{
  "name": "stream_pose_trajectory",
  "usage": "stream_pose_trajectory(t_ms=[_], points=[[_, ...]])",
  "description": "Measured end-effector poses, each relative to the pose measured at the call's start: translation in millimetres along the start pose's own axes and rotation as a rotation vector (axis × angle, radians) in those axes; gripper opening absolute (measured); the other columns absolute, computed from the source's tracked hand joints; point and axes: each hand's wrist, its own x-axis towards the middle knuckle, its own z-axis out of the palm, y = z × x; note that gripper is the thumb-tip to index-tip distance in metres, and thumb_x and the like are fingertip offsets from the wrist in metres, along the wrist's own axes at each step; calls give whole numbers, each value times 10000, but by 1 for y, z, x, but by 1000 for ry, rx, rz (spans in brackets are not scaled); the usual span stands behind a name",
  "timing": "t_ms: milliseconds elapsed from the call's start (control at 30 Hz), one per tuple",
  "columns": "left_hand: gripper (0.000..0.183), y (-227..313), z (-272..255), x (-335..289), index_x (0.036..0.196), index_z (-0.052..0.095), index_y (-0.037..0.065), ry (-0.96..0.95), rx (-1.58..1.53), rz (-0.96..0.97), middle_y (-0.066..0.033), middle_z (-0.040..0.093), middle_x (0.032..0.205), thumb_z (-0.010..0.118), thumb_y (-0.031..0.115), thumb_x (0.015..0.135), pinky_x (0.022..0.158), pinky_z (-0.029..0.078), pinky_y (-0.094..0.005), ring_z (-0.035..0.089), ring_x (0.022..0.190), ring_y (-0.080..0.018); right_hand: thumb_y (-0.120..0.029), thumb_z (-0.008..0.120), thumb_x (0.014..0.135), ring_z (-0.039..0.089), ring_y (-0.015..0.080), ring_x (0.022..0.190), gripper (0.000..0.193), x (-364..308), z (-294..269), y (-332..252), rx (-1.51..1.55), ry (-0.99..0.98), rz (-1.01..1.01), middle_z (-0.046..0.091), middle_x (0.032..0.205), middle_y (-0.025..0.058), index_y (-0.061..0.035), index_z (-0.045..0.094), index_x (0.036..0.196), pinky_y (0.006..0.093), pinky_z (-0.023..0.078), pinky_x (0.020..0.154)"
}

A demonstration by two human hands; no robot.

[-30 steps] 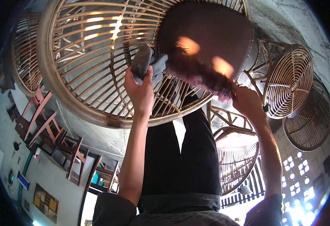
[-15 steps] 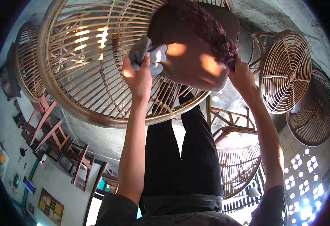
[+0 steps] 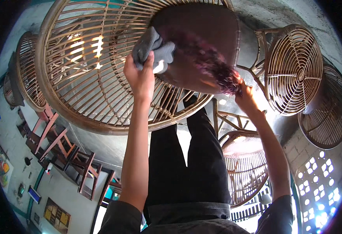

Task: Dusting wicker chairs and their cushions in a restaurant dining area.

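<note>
My left hand [image 3: 141, 76] is closed round a bunched grey cloth [image 3: 149, 48], held above the slats of a big round rattan chair [image 3: 85, 78]. In my right hand [image 3: 247, 97] is the near end of a fluffy dark purple duster [image 3: 208, 64]; the grip itself is mostly hidden by my fingers. Smeared by motion, the duster lies over the brown padded cushion [image 3: 194, 23] on the chair. Whether all its fibres touch the cushion I cannot tell. The cushion covers the right part of the rattan frame.
A round rattan stool [image 3: 294, 72] stands to the right, with another rattan piece [image 3: 325, 117] behind it. A rattan chair with a pale seat [image 3: 243, 150] is near my right leg. At left are another rattan chair [image 3: 32, 70] and several wooden chairs [image 3: 61, 144].
My right hand has come nearer to me, drawing the duster down across the cushion. The grey cloth in my left hand has shifted slightly and shows more of its folds.
</note>
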Motion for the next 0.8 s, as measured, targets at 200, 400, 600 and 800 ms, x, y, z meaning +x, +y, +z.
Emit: stream_pose_trajectory(t_ms=[200,400,600,800], points=[[233,-1,-41,-46,982,565,12,172,49,-158,-21,594,921,677,152,835,797,413,-258,522,827,-98,-154,548,781,623,406,752,460,-75,9,-24,-194,-444,32,629,895,190,-97,458,1229,473,525,689],[174,-9,-27,-52,992,552,19,60,-51,-162,-20,595,935,636,94,859,794,416,-236,531,838,-79,-110,557,747,615,404,748,605,-120,76,36,120,-49,80,623,906,189,-128,366,1321,484,511,670],[192,10,-8,-28,964,553,8,15,10,-119,-28,594,921,661,105,838,788,423,-252,531,825,-94,-138,584,765,596,422,720,421,-26,47,17,28,-17,136,606,766,219,-88,494,1173,484,499,645],[213,18,29,-5,984,576,-24,-49,-5,6,-53,617,934,659,109,840,802,436,-276,555,847,-121,-30,542,737,593,405,665,247,16,67,57,305,243,-134,599,726,196,-46,543,984,419,477,581]])
